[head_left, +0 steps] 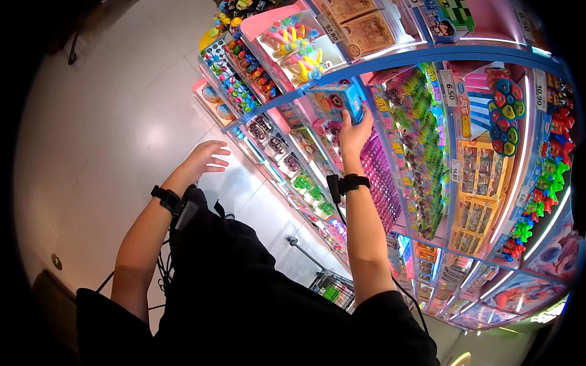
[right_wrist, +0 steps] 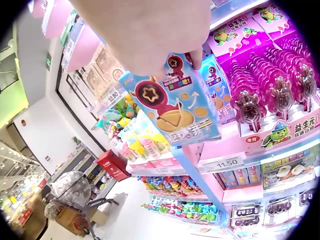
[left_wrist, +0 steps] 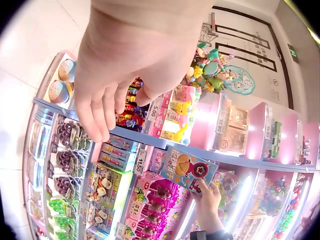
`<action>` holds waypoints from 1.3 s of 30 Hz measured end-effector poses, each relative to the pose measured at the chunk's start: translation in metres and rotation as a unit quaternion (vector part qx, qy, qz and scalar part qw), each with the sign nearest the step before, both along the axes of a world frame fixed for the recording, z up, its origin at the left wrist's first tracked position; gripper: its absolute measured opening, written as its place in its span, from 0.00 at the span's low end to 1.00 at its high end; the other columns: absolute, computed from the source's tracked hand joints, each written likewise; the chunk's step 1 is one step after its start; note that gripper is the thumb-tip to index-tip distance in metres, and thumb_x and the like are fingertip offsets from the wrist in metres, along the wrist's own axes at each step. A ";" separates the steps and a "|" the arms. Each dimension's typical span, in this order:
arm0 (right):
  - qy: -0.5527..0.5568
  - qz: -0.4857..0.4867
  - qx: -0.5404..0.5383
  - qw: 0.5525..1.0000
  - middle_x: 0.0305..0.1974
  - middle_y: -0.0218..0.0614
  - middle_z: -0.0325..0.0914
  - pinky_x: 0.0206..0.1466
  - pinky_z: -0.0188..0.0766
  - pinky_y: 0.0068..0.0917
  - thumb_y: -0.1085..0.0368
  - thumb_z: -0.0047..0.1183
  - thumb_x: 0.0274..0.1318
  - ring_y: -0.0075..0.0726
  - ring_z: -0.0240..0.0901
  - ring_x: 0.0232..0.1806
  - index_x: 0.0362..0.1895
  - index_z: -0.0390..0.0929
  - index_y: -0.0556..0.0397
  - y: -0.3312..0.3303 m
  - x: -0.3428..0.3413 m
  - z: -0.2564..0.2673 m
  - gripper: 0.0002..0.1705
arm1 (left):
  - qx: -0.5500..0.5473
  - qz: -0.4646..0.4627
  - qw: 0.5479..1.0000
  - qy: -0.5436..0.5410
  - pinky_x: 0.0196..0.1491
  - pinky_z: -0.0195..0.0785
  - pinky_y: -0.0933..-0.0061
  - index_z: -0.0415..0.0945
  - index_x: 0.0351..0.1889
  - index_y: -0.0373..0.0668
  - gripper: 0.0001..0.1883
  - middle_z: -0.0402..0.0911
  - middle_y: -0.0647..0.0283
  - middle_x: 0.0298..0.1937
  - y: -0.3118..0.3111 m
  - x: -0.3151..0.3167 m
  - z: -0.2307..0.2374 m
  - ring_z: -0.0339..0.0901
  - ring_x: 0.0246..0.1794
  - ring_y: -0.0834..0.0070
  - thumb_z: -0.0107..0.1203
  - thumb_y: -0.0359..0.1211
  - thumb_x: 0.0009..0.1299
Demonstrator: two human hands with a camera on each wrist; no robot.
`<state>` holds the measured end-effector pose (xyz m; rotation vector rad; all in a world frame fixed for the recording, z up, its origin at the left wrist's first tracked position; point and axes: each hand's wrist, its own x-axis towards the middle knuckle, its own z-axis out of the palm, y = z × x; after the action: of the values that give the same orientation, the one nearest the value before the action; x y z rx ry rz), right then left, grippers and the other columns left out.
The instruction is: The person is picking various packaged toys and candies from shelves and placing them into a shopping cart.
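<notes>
The pink shelf carries a turtle-printed box.

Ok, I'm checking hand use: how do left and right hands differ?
The left hand is empty, its fingers extended; the right hand grips a blue box. In the head view, the left hand shows against the floor, the right hand against the shelves. Both have black wrist straps.

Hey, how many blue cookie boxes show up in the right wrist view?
2: one blue cookie box in the right hand, another box on the shelf just behind it. More may be hidden.
</notes>
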<state>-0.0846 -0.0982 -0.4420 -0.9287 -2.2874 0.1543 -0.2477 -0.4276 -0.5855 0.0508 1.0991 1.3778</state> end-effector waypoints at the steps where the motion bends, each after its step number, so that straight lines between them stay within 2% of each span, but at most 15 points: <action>1: 0.009 -0.018 0.006 1.000 0.51 0.55 0.72 0.59 0.65 0.46 0.68 0.64 0.53 0.61 0.69 0.55 0.57 0.70 0.62 0.004 -0.002 -0.005 0.28 | -0.001 -0.003 1.000 -0.003 0.51 0.76 0.66 0.67 0.62 0.38 0.27 0.76 0.54 0.55 0.001 -0.006 -0.003 0.80 0.47 0.64 0.48 0.48 0.74; 2: 0.015 -0.031 -0.003 0.999 0.53 0.56 0.71 0.60 0.65 0.46 0.67 0.62 0.56 0.62 0.68 0.56 0.59 0.69 0.63 0.007 -0.002 -0.009 0.28 | -0.003 -0.007 1.000 -0.006 0.51 0.76 0.66 0.67 0.62 0.38 0.26 0.76 0.55 0.55 0.003 -0.011 -0.007 0.80 0.47 0.64 0.48 0.48 0.74; 5: 0.030 -0.049 -0.003 0.998 0.54 0.56 0.70 0.60 0.65 0.46 0.66 0.62 0.57 0.62 0.68 0.56 0.60 0.68 0.63 0.007 0.004 -0.021 0.29 | -0.004 -0.006 1.000 -0.013 0.49 0.76 0.67 0.68 0.60 0.39 0.24 0.77 0.55 0.54 0.005 -0.021 -0.021 0.80 0.46 0.66 0.48 0.46 0.74; 10: 0.012 -0.038 -0.004 0.999 0.57 0.55 0.66 0.61 0.65 0.45 0.69 0.59 0.58 0.60 0.67 0.58 0.63 0.67 0.59 -0.005 0.012 -0.018 0.29 | -0.029 -0.015 0.999 -0.018 0.48 0.75 0.69 0.69 0.58 0.40 0.20 0.79 0.56 0.53 0.021 -0.036 -0.030 0.80 0.44 0.68 0.47 0.42 0.75; 18: -0.011 -0.062 -0.007 0.998 0.55 0.53 0.66 0.62 0.63 0.45 0.70 0.61 0.56 0.60 0.66 0.58 0.62 0.68 0.59 0.015 0.001 -0.031 0.29 | -0.041 -0.058 0.997 -0.008 0.48 0.75 0.70 0.70 0.58 0.39 0.21 0.79 0.56 0.53 0.062 -0.036 -0.033 0.80 0.44 0.68 0.45 0.41 0.74; 21: -0.022 -0.064 -0.019 0.998 0.54 0.54 0.66 0.62 0.63 0.44 0.70 0.62 0.55 0.61 0.66 0.58 0.61 0.68 0.58 0.036 -0.014 -0.044 0.30 | -0.048 -0.060 0.997 -0.006 0.47 0.75 0.70 0.70 0.57 0.39 0.20 0.79 0.57 0.52 0.067 -0.040 -0.031 0.80 0.43 0.68 0.45 0.40 0.73; 25: -0.042 -0.088 -0.008 0.995 0.56 0.62 0.64 0.63 0.62 0.47 0.70 0.63 0.53 0.65 0.64 0.59 0.61 0.66 0.64 0.056 -0.029 -0.060 0.32 | -0.069 -0.044 0.997 -0.002 0.46 0.75 0.71 0.71 0.56 0.40 0.18 0.79 0.57 0.51 0.057 -0.046 -0.032 0.80 0.42 0.68 0.45 0.38 0.73; 26: -0.022 -0.127 -0.051 0.990 0.54 0.64 0.64 0.62 0.60 0.49 0.69 0.63 0.51 0.67 0.62 0.58 0.58 0.67 0.67 0.056 -0.031 -0.062 0.31 | -0.074 -0.037 0.997 -0.004 0.46 0.75 0.71 0.72 0.56 0.40 0.18 0.79 0.57 0.51 0.052 -0.047 -0.034 0.80 0.41 0.68 0.45 0.38 0.72; 29: -0.053 -0.191 -0.003 0.980 0.50 0.62 0.65 0.60 0.59 0.51 0.69 0.63 0.50 0.66 0.61 0.56 0.55 0.68 0.65 0.040 -0.038 -0.056 0.28 | -0.084 -0.025 0.996 -0.007 0.45 0.75 0.71 0.72 0.55 0.41 0.17 0.79 0.58 0.50 0.047 -0.052 -0.039 0.80 0.40 0.69 0.46 0.38 0.72; 30: -0.064 -0.192 0.020 0.979 0.48 0.57 0.65 0.59 0.58 0.51 0.70 0.63 0.49 0.62 0.61 0.54 0.51 0.71 0.62 0.034 -0.040 -0.054 0.24 | -0.089 -0.022 0.996 -0.009 0.45 0.75 0.72 0.72 0.55 0.41 0.17 0.79 0.59 0.50 0.046 -0.053 -0.038 0.80 0.40 0.69 0.46 0.37 0.72; 33: -0.092 -0.111 0.040 0.989 0.48 0.55 0.65 0.59 0.59 0.50 0.70 0.63 0.48 0.59 0.61 0.54 0.48 0.73 0.58 0.025 -0.036 -0.057 0.22 | -0.095 -0.022 0.995 -0.007 0.44 0.75 0.72 0.73 0.54 0.41 0.17 0.80 0.60 0.49 0.050 -0.057 -0.036 0.80 0.39 0.70 0.47 0.37 0.72; 34: -0.086 -0.123 0.040 0.988 0.47 0.52 0.66 0.59 0.59 0.49 0.70 0.63 0.47 0.57 0.61 0.53 0.45 0.74 0.55 0.025 -0.037 -0.056 0.19 | -0.098 -0.023 0.995 -0.006 0.43 0.75 0.73 0.73 0.54 0.41 0.17 0.80 0.60 0.48 0.052 -0.058 -0.034 0.80 0.38 0.71 0.47 0.37 0.72; 39: -0.111 -0.136 0.057 0.983 0.49 0.53 0.67 0.59 0.60 0.50 0.69 0.61 0.48 0.58 0.62 0.55 0.45 0.75 0.54 0.041 -0.043 -0.056 0.18 | -0.085 -0.026 0.996 0.000 0.42 0.75 0.73 0.73 0.54 0.41 0.16 0.80 0.60 0.47 0.057 -0.064 -0.032 0.80 0.37 0.72 0.48 0.36 0.71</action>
<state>-0.1279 -0.0573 -0.4977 -1.2383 -2.3093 -0.2050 -0.3113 -0.3705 -0.6180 -0.0439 1.2030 1.2346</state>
